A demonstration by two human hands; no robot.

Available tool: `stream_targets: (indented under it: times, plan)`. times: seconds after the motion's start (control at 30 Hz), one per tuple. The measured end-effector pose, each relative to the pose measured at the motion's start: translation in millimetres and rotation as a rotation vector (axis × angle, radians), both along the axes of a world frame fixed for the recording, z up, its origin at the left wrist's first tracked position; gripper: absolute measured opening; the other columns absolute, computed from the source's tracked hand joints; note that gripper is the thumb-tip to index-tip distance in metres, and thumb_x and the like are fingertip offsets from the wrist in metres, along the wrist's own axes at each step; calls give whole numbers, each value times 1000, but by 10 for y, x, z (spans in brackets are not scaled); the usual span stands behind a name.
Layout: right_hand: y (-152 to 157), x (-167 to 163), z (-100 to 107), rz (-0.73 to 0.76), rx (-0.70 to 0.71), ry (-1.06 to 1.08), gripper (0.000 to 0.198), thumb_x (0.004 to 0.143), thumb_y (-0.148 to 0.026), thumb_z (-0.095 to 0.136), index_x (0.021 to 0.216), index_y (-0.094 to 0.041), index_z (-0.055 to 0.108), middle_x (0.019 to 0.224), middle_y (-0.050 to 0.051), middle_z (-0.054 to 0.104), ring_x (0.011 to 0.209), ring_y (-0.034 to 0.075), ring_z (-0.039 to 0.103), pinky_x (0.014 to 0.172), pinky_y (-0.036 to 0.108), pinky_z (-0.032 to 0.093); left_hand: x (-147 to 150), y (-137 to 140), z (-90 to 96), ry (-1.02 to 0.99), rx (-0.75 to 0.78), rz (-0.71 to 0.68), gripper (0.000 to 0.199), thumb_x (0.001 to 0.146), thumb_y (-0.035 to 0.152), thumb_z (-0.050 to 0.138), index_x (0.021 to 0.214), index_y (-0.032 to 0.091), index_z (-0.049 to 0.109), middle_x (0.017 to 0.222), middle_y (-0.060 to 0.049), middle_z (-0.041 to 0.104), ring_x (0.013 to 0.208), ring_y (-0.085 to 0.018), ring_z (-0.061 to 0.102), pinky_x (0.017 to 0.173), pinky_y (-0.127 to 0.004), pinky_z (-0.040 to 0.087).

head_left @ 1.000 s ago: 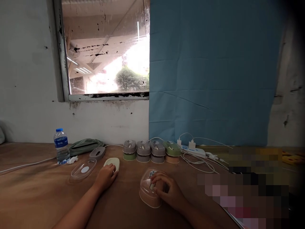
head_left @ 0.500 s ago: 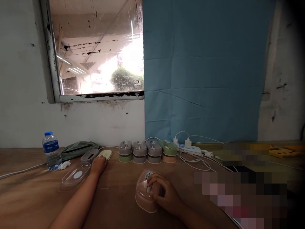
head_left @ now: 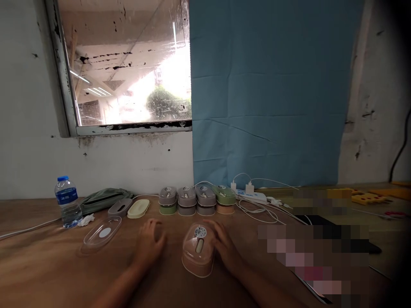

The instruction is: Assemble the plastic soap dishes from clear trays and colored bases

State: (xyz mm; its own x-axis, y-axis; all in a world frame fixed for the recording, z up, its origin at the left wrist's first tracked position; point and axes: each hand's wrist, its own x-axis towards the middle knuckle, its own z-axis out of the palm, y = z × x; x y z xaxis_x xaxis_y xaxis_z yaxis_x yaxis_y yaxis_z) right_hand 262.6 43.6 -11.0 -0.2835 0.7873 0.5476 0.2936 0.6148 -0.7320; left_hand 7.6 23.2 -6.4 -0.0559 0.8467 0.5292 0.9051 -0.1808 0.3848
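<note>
A pink lidded plastic box (head_left: 198, 255) stands on the table in front of me, with a clear cover, a round patterned sticker and a pale oblong piece in the top slot. My right hand (head_left: 227, 250) lies along its right side, fingers stretched out and touching or nearly touching it. To the box's left, apart from it, my left hand (head_left: 150, 240) is open over the table and holds nothing. Beyond that hand are a cream oval lid (head_left: 138, 208), a grey slotted lid (head_left: 120, 207) and a clear oval cover (head_left: 96, 238) with a white round sticker.
Several similar lidded boxes (head_left: 187, 197) stand in a row near the wall. At the left are a water bottle (head_left: 67, 203), crumpled tissue (head_left: 86, 220) and a green pouch (head_left: 104, 200). A power strip (head_left: 253, 195) with loose white cables (head_left: 261, 216) lies right of the row.
My left hand has left the cream lid and come right and nearer to me. My right hand has moved off the top of the pink box to its right side and opened out.
</note>
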Motion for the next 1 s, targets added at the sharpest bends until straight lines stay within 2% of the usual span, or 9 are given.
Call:
stream_targets:
  times: [0.1, 0.2, 0.27, 0.37, 0.53, 0.67, 0.8, 0.9, 1.0]
  plan:
    - [81, -28, -85, 18, -216, 87, 50, 65, -17, 34, 115, -21, 40, 120, 4, 46, 115, 20, 38, 96, 37, 31, 368, -431, -22, -328, -245, -203, 50, 69, 42, 53, 111, 17, 44, 114, -10, 50, 106, -25, 45, 88, -37, 37]
    - [39, -41, -43, -1, -235, 53, 44, 65, -18, 39, 108, -18, 44, 115, 7, 49, 111, 23, 42, 94, 39, 33, 527, -662, 20, -426, -307, -396, 76, 57, 43, 65, 121, 19, 33, 122, -10, 43, 111, -27, 40, 92, -36, 35]
    - [-33, -41, 17, -29, -213, -2, 39, 63, -17, 43, 102, -17, 46, 109, 8, 51, 105, 24, 45, 91, 39, 35, 528, -684, 58, -446, -310, -439, 86, 51, 41, 70, 123, 18, 28, 125, -10, 39, 114, -28, 37, 94, -36, 32]
    - [-143, -45, 76, 23, -175, -80, 42, 61, -14, 50, 103, -19, 46, 108, 7, 50, 104, 23, 46, 89, 36, 37, 453, -606, 88, -483, -317, -423, 84, 50, 39, 72, 120, 17, 30, 122, -11, 40, 112, -27, 39, 94, -35, 33]
    - [-217, -66, 50, 167, -141, -137, 71, 54, -20, 68, 117, -20, 36, 120, 9, 45, 109, 26, 43, 91, 36, 37, 294, -465, 92, -599, -301, -510, 67, 56, 31, 69, 111, 19, 33, 115, -9, 46, 104, -23, 46, 87, -31, 38]
    - [-200, -66, 19, 191, -175, -136, 79, 55, -26, 71, 123, -19, 30, 125, 11, 40, 113, 26, 41, 95, 38, 35, 188, -366, 59, -622, -278, -470, 56, 62, 34, 65, 108, 20, 37, 110, -8, 49, 93, -21, 51, 78, -30, 41]
    - [-194, -50, 18, 234, -190, -160, 83, 56, -28, 72, 125, -19, 28, 128, 12, 37, 116, 26, 37, 97, 39, 33, 110, -273, 33, -615, -205, -387, 52, 65, 41, 61, 106, 19, 39, 113, -10, 48, 101, -22, 48, 84, -31, 38]
    - [-196, -42, 24, 227, -184, -204, 82, 57, -31, 72, 125, -19, 28, 128, 12, 38, 117, 26, 36, 97, 40, 31, 32, -236, 83, -480, -146, -281, 49, 64, 47, 59, 99, 17, 44, 107, -10, 52, 102, -24, 47, 86, -33, 37]
    - [-197, -43, 28, 212, -164, -226, 79, 57, -34, 72, 124, -19, 31, 127, 12, 40, 115, 27, 38, 97, 41, 32, -81, -214, 164, -320, -172, -178, 44, 68, 55, 49, 88, 16, 50, 89, -8, 59, 85, -22, 54, 74, -31, 40]
